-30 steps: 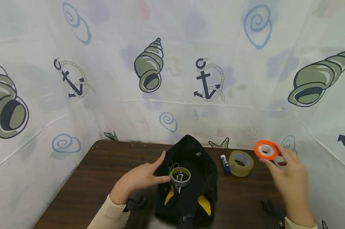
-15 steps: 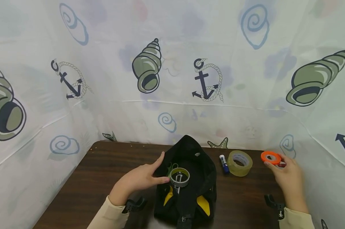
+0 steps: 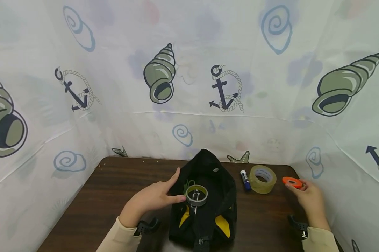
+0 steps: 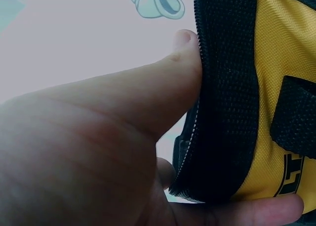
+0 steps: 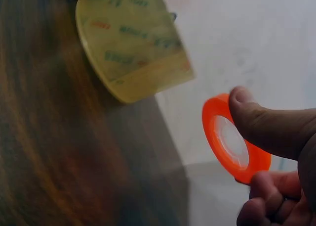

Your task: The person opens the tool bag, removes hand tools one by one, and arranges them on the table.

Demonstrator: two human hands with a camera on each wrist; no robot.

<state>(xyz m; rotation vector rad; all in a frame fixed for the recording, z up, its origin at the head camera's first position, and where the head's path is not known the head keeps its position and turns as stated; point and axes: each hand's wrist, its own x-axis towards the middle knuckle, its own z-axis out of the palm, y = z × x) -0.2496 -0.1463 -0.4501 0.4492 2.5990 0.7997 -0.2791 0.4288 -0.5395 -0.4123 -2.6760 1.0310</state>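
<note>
A black and yellow fabric bag (image 3: 205, 217) with a zippered rim stands unzipped on the table. My left hand (image 3: 151, 199) is spread against its left side, thumb and fingers straight. In the left wrist view, the thumb touches the zipper edge (image 4: 197, 117) and a finger lies along the yellow outside. Inside the bag are a grey tape roll (image 3: 197, 203), green-handled scissors (image 3: 189, 183) and a metal item, partly hidden. My right hand (image 3: 313, 201) pinches an orange tape roll (image 5: 215, 132) between thumb and fingers, low over the table's right side.
Between the bag and my right hand, a wide clear tape roll (image 3: 263, 187) stands beside a blue glue stick (image 3: 247, 183). The dark wooden table (image 3: 107, 196) ends against a patterned cloth backdrop (image 3: 129, 133) behind and at the sides.
My right hand has lowered toward the tabletop with the orange tape roll, which has tilted flatter. The left hand and the bag stay in place while the head view shifts slightly.
</note>
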